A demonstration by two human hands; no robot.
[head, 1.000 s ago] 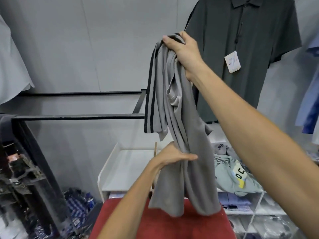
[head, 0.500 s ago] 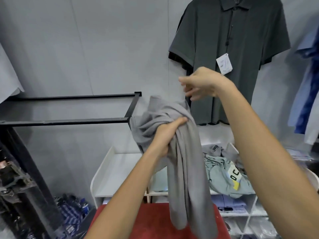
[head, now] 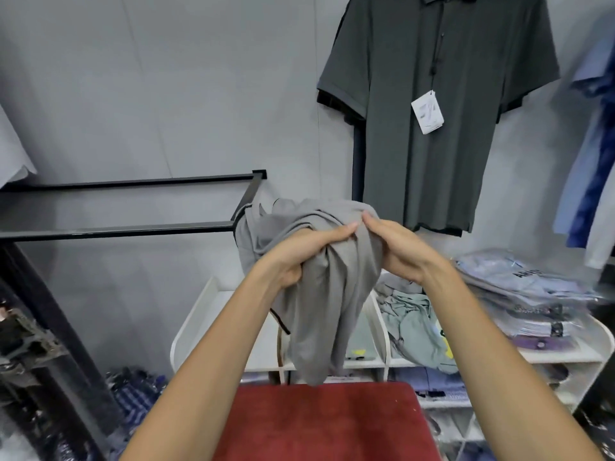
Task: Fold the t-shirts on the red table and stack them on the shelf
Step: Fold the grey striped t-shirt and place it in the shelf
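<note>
A bunched grey t-shirt (head: 319,301) with dark trim hangs in the air above the far edge of the red table (head: 326,424). My left hand (head: 299,251) grips it from the left, thumb and fingers curled into the cloth. My right hand (head: 396,247) grips the same bundle from the right, fingertips meeting my left hand at the top. The shirt's lower end dangles just over the table. Behind it stands the white shelf (head: 199,321), its left compartment bare; a crumpled pale green t-shirt (head: 416,331) lies in the middle compartment.
A dark polo with a tag (head: 439,104) hangs on the wall. Bagged shirts (head: 532,294) are piled on the shelf's right side. A black metal rail (head: 133,207) runs along the left wall, with dark clutter on the floor below.
My right hand let go of the shirt's top, dropped down and took hold of the bundle beside my left hand. The shirt sank from stretched tall to bunched between both hands.
</note>
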